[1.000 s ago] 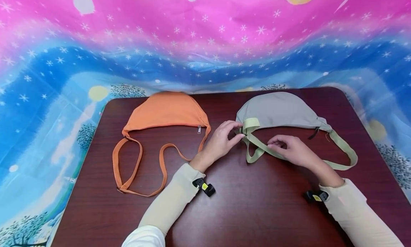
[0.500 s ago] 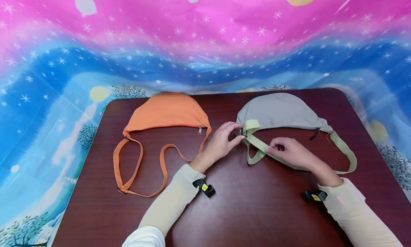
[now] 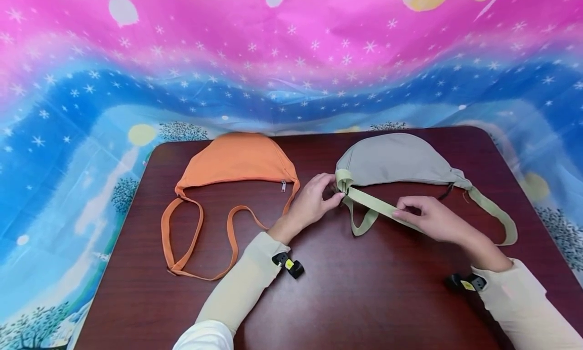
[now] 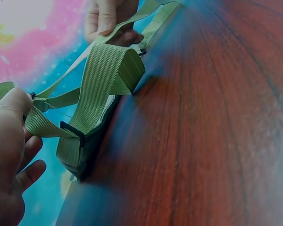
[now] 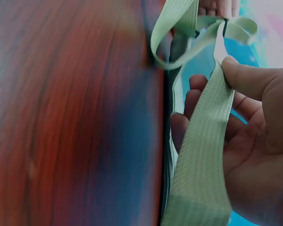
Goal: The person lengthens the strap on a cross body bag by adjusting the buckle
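A grey waist bag (image 3: pixel 396 160) lies on the table's right half, with a light green webbing strap (image 3: pixel 371 202) along its near side. At the bag's left end, my left hand (image 3: pixel 311 202) pinches the strap by its black slider (image 4: pixel 33 95), thumb on top. A small strap loop (image 3: pixel 343 177) stands up there, and another hangs below. Farther right, my right hand (image 3: pixel 432 219) pinches the strap between thumb and fingers, and the stretch between the hands is fairly straight. In the left wrist view, a second black buckle (image 4: pixel 73 132) joins the strap near the bag's end.
An orange waist bag (image 3: pixel 237 160) lies on the left of the dark red wooden table (image 3: pixel 346 289), its orange strap (image 3: pixel 232 233) curling towards the front. A patterned pink and blue cloth (image 3: pixel 282 61) hangs behind the table.
My right hand has moved right, drawing the strap straighter between the hands. The upper loop beside my left hand has narrowed and shifted left. My left hand stays nearly in place.
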Tool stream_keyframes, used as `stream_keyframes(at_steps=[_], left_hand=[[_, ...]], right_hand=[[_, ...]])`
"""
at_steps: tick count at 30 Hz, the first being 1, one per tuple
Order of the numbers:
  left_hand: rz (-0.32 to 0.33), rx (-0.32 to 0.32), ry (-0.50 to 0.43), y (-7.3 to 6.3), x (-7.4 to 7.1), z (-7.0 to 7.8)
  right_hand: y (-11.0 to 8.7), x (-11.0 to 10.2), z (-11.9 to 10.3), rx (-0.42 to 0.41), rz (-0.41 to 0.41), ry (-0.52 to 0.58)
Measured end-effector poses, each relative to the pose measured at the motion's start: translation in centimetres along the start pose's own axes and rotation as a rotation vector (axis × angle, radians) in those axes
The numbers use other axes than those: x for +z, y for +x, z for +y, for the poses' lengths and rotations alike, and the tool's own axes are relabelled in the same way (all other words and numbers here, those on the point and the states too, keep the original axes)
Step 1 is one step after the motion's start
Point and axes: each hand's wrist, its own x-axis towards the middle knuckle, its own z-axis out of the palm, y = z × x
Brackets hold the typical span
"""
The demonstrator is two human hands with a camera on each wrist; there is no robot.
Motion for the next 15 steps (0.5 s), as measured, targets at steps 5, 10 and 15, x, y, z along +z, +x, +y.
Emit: stream_keyframes(at_steps=[5,10,15], left_hand=[[0.016,-0.004,-0.023,0.1,-0.2,-0.4],[-0.022,0.050,-0.031,0.2,-0.6,-0.1],[-0.038,0.061,-0.037,0.2,-0.8,-0.1]], right_hand=[[-1.7,-0.9,0.8,0.063,-0.042,0.068],[-3.2,-1.6,1.0,0.044,-0.044,0.033],[-3.5,-2.1,1.2,-0.004,-0.053,-0.047]])
